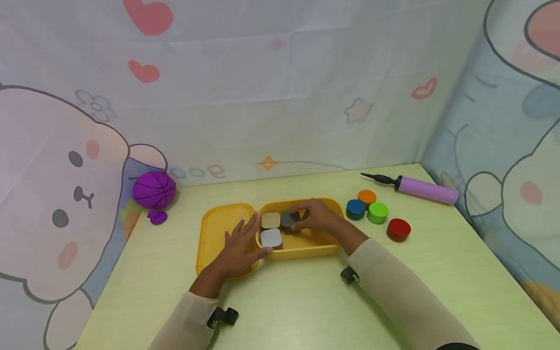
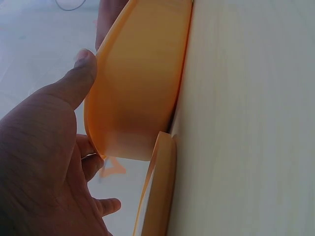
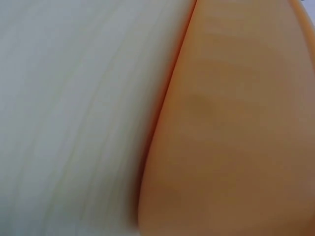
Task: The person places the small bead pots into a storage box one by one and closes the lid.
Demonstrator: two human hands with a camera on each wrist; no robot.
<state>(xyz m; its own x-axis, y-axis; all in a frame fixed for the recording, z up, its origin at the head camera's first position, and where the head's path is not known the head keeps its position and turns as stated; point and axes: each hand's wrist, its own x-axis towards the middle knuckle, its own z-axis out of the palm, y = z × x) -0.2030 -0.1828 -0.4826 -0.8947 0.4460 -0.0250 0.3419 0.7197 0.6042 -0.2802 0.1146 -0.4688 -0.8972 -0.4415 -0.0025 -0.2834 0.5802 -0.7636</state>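
Observation:
A yellow rectangular box [image 1: 302, 253] lies on the table, with its inside facing up. My right hand [image 1: 321, 215] reaches into it and pinches a dark grey rounded-square block [image 1: 288, 221] between thumb and fingers. Beside that block, against the box's left end, sit a cream block [image 1: 271, 220] and a white block [image 1: 271, 238]. My left hand [image 1: 238, 250] rests at the left end of the box, its fingers spread and its thumb on the near rim. In the left wrist view the thumb touches the edge of the box [image 2: 140, 83]. The right wrist view shows only the box wall [image 3: 236, 123] and tabletop.
A yellow lid [image 1: 214, 233] lies left of the box, partly under my left hand. Right of the box are blue [image 1: 355, 209], orange [image 1: 367, 197], green [image 1: 378, 212] and red [image 1: 398, 229] discs. A purple pump [image 1: 426, 189], ball [image 1: 154, 190] and small duck-like toy [image 1: 157, 217] lie farther out.

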